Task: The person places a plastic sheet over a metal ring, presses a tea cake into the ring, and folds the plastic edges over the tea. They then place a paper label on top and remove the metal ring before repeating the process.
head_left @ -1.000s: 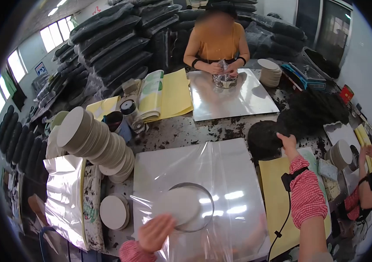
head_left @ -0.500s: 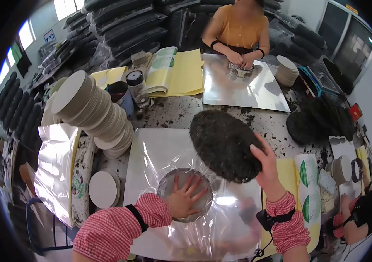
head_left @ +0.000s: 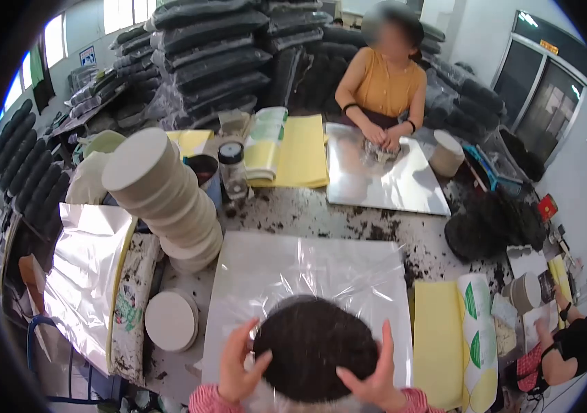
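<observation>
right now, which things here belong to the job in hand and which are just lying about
Job in hand:
- dark round slab, between left hand and right hand
- clear film and pale board beneath
- pale discs, probably

Lying about, it seems:
- lidded jar
- yellow sheets

A second ago my right hand (head_left: 376,372) was reaching out to the dark fibrous round cake (head_left: 317,347) across the table; half a second later it held the cake up, tilted. Now the cake has come down in front of me, over the spot where the metal ring and pale disc showed, and hides most or all of them. My left hand (head_left: 238,365), which had been spread flat on the pale disc, has moved to the cake's left edge, while my right is at its right edge.
</observation>
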Motion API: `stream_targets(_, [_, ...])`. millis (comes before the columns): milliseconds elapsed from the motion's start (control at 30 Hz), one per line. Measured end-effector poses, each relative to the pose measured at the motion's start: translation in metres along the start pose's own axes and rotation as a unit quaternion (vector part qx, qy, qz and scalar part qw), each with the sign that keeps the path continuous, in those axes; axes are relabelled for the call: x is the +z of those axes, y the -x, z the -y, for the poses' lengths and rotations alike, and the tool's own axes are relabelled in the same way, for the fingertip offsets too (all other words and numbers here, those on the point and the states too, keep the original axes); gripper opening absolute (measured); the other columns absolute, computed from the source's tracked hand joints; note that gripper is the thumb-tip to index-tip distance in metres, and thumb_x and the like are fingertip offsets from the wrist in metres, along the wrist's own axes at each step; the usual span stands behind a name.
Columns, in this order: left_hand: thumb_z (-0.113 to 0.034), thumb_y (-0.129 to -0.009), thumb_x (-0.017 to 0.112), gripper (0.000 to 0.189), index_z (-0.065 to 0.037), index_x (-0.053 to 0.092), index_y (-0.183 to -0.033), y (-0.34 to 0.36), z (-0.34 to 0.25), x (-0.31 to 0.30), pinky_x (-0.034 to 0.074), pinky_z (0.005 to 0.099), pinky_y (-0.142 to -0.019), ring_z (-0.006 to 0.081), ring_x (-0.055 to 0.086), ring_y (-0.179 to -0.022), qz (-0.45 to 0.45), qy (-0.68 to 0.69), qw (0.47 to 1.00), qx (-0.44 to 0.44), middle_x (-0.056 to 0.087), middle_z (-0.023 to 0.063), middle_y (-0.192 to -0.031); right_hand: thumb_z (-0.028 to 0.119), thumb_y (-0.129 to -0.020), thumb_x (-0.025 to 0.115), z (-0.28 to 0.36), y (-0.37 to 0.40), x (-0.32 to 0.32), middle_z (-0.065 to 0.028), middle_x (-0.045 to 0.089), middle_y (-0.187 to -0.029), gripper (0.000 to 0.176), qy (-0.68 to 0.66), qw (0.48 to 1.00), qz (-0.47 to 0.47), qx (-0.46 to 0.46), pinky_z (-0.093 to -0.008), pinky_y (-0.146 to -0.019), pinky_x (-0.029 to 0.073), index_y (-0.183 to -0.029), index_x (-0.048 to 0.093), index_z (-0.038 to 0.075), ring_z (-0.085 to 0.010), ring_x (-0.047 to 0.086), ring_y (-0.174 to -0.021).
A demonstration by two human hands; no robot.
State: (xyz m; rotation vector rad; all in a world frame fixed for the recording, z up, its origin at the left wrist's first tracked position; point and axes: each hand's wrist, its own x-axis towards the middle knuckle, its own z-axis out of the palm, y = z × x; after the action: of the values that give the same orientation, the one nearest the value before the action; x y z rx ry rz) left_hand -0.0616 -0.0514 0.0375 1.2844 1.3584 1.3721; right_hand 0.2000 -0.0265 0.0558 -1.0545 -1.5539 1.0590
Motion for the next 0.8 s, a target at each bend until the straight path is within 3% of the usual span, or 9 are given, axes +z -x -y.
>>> stream_targets(67, [-0.006,-0.082,0.072,0.059,0.002,0.050,-0.136,0.020,-0.005,-0.008,0.045,0.0383,-0.099,0.0301,0.056,-0.115,0.026,-0.154,0.984,0.087,0.051,0.0183,-0.133,0.024,-0.077,0.082,0.019,0.008,0.012,-0.0192,0.061,-0.128,0.065,0.008,1.000,-0.016,0.003,-0.0454,-0.089,0.053,-0.134,0.057,0.005,-0.0380,0.066,-0.102])
stream_targets(133, [-0.045,-0.092,0.063,0.069,0.000,0.048,-0.141,0.027,0.003,0.000,0.044,0.0495,-0.100,0.0416,0.053,-0.120,0.054,-0.161,0.985,-0.013,0.051,0.0277,-0.137,0.023,-0.088,0.073,0.003,0.006,0.010,-0.0147,0.061,-0.130,0.051,0.031,0.999,0.014,0.001,-0.0440,-0.079,0.055,-0.135,0.058,0.011,-0.0389,0.067,-0.092])
stream_targets(200, [-0.011,-0.083,0.073,0.061,0.001,0.049,-0.138,0.015,0.010,0.012,0.048,0.0393,-0.097,0.0359,0.055,-0.118,0.033,-0.233,0.972,0.029,0.050,0.0206,-0.132,0.022,-0.082,0.079,-0.008,-0.010,-0.002,-0.0248,0.058,-0.128,0.088,0.165,0.979,0.108,0.052,-0.0394,-0.103,0.045,-0.149,0.029,-0.006,-0.0342,0.057,-0.123])
stream_targets(400, [-0.007,-0.077,0.076,0.058,0.001,0.055,-0.130,-0.031,0.043,0.033,0.043,0.0437,-0.106,0.0401,0.050,-0.126,-0.046,-0.212,0.973,0.076,0.048,0.0225,-0.138,0.020,-0.079,0.079,-0.062,-0.054,0.017,-0.0239,0.047,-0.140,0.076,0.209,0.977,0.039,0.010,-0.0439,-0.109,0.039,-0.142,0.041,-0.003,-0.0389,0.045,-0.132])
stream_targets(500, [-0.005,-0.075,0.077,0.052,-0.001,0.060,-0.124,-0.042,0.047,0.029,0.043,0.0438,-0.107,0.0383,0.050,-0.127,-0.031,-0.190,0.977,0.097,0.050,0.0200,-0.137,0.035,-0.074,0.083,-0.045,-0.064,0.000,-0.0209,0.045,-0.143,0.064,0.309,0.929,0.032,-0.198,-0.0480,-0.108,0.038,-0.125,0.061,0.003,-0.0396,0.043,-0.131])
stream_targets(533, [-0.004,-0.074,0.077,0.048,-0.003,0.063,-0.120,-0.040,0.046,0.028,0.043,0.0436,-0.107,0.0374,0.050,-0.128,-0.021,-0.162,0.984,0.077,0.052,0.0188,-0.137,0.035,-0.074,0.083,-0.047,-0.072,0.001,-0.0209,0.045,-0.143,0.064,0.308,0.933,0.033,-0.186,-0.0480,-0.108,0.038,-0.125,0.061,0.003,-0.0396,0.043,-0.131])
stream_targets(600, [0.000,-0.072,0.074,0.041,-0.004,0.067,-0.112,-0.043,0.035,0.035,0.043,0.0440,-0.106,0.0369,0.051,-0.124,-0.014,-0.149,0.987,0.061,0.054,0.0160,-0.131,0.048,-0.068,0.083,-0.062,-0.085,0.005,-0.0203,0.048,-0.142,0.056,0.279,0.884,0.282,-0.247,-0.0478,-0.107,0.039,-0.101,0.072,0.004,-0.0385,0.044,-0.131])
stream_targets(733, [0.004,-0.066,0.068,0.035,-0.004,0.066,-0.100,-0.048,0.031,0.051,0.042,0.0462,-0.098,0.0349,0.050,-0.111,-0.001,-0.363,0.927,0.098,0.054,0.0125,-0.114,0.058,-0.063,0.079,-0.049,-0.085,0.026,-0.0188,0.052,-0.134,0.059,0.410,0.836,0.313,-0.188,-0.0459,-0.102,0.042,-0.084,0.074,0.003,-0.0357,0.048,-0.124])
stream_targets(800, [-0.008,-0.068,0.076,0.038,-0.005,0.066,-0.104,-0.054,0.024,0.050,0.041,0.0475,-0.099,0.0367,0.049,-0.113,0.032,-0.529,0.829,0.177,0.052,0.0117,-0.116,0.056,-0.056,0.083,-0.045,-0.088,0.028,-0.0188,0.052,-0.130,0.072,0.408,0.842,0.299,-0.188,-0.0437,-0.100,0.043,-0.099,0.071,0.000,-0.0357,0.049,-0.118])
